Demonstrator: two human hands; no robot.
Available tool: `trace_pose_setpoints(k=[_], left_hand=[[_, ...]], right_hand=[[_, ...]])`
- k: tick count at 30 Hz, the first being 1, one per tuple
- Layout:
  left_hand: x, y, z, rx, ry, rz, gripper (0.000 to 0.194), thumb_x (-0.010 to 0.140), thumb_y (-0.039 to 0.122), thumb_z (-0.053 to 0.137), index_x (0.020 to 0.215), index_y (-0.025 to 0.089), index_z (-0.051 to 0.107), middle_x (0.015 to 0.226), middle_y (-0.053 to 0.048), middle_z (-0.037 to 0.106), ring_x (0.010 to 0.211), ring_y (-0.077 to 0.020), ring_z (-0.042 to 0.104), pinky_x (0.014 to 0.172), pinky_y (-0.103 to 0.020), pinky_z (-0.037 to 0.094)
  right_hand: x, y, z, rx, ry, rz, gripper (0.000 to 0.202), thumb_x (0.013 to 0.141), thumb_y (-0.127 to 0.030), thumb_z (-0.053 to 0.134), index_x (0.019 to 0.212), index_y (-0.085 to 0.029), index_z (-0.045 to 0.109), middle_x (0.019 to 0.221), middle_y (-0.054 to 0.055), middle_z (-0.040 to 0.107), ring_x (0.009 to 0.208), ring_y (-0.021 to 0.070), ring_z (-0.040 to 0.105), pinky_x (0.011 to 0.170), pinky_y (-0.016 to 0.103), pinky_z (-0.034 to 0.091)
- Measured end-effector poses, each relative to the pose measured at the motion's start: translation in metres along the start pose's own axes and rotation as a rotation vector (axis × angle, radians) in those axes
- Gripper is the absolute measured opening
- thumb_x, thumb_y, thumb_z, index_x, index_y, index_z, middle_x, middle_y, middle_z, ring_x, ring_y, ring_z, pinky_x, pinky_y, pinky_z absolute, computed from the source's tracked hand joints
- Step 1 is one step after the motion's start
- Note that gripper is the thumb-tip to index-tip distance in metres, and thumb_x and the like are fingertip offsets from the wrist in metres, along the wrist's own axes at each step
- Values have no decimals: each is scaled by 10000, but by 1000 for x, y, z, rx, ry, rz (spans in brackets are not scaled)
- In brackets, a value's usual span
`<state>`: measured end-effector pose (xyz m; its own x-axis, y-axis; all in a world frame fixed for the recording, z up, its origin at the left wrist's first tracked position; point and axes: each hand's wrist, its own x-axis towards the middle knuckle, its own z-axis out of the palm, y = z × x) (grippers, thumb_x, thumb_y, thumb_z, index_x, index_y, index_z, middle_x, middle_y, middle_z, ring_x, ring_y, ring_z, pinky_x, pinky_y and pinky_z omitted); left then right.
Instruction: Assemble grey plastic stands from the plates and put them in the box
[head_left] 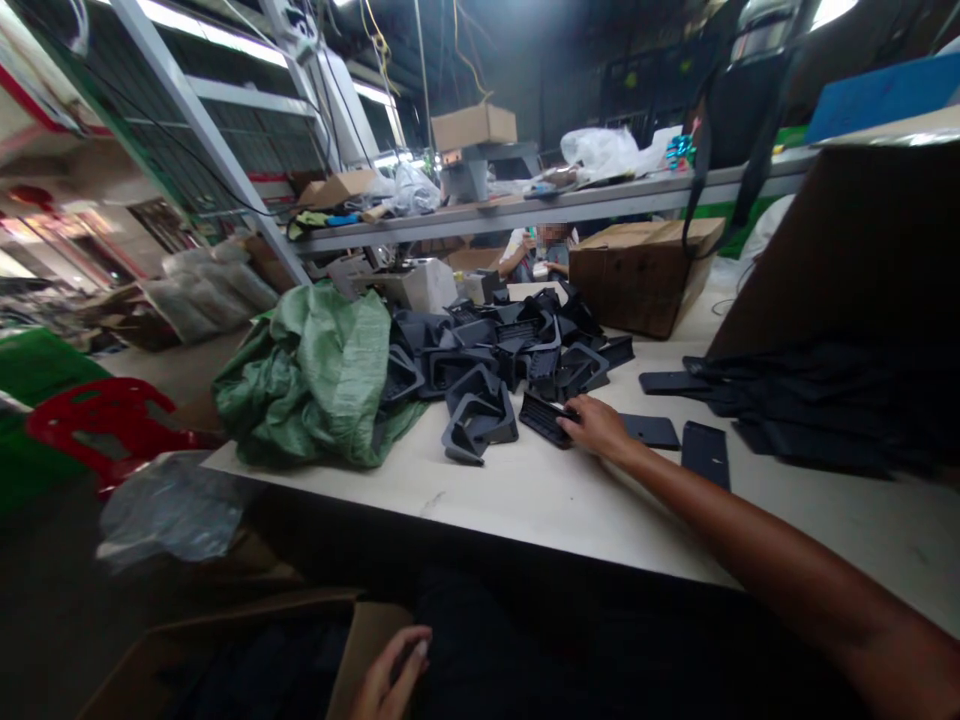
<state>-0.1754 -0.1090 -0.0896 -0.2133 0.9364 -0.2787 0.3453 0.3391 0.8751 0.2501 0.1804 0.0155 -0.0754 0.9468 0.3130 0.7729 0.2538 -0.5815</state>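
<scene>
My right hand (pixel 596 428) reaches over the table and is closed on the right end of a dark grey ribbed plastic part (pixel 541 418), which lies low at the tabletop. Left of it are angled, frame-like plastic parts (pixel 480 415), in front of a large heap of similar dark pieces (pixel 517 335). Flat dark plates (pixel 651 431) lie just right of that hand. Down at the bottom, my left hand (pixel 391 675) is beside the flap of an open cardboard box (pixel 367 640). Its thumb and forefinger curl close together; whatever they hold, if anything, is too dark to make out.
A green woven sack (pixel 315 375) stands on the table's (pixel 517 510) left. More dark flat pieces (pixel 817 410) are piled at right before a large carton (pixel 847 230). Behind are a brown box (pixel 637 275), a loaded shelf (pixel 510 208) and a seated person. A red chair (pixel 112 420) is left.
</scene>
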Motion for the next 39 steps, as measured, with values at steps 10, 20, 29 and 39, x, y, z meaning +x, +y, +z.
trace_pose_setpoints(k=[10, 20, 29, 39], left_hand=[[25, 120, 57, -224, -342, 112, 657, 896, 768, 656, 1221, 215, 796, 1338, -156, 762, 1211, -395, 729, 1094, -494, 542], [58, 216, 147, -1259, -501, -39, 633, 880, 596, 708, 1268, 96, 726, 1092, -152, 800, 1034, -300, 776, 1031, -472, 608], [36, 180, 115, -794, -483, 3, 568, 840, 545, 835, 1182, 107, 719, 942, -152, 794, 804, -289, 797, 674, -351, 658], [18, 148, 99, -717, -741, -259, 630, 1028, 647, 549, 1149, 76, 786, 873, -192, 788, 682, -302, 778, 554, -334, 610]], right_hand=[[-94, -25, -1, 693, 62, 200, 539, 925, -725, 611, 901, -191, 675, 795, 55, 720, 685, 210, 654, 634, 336, 537], [-174, -70, -3, 714, -205, 59, 365, 886, -552, 820, 1090, -252, 779, 1035, 21, 794, 921, 218, 728, 847, 344, 589], [-157, 66, -83, -26, 255, 266, 357, 819, -321, 782, 1140, -166, 767, 1460, 236, 642, 1423, 434, 524, 1248, 632, 330], [-182, 86, -111, 341, 667, 387, 320, 915, -482, 704, 1091, -216, 684, 1055, 74, 742, 966, 246, 724, 876, 430, 624]])
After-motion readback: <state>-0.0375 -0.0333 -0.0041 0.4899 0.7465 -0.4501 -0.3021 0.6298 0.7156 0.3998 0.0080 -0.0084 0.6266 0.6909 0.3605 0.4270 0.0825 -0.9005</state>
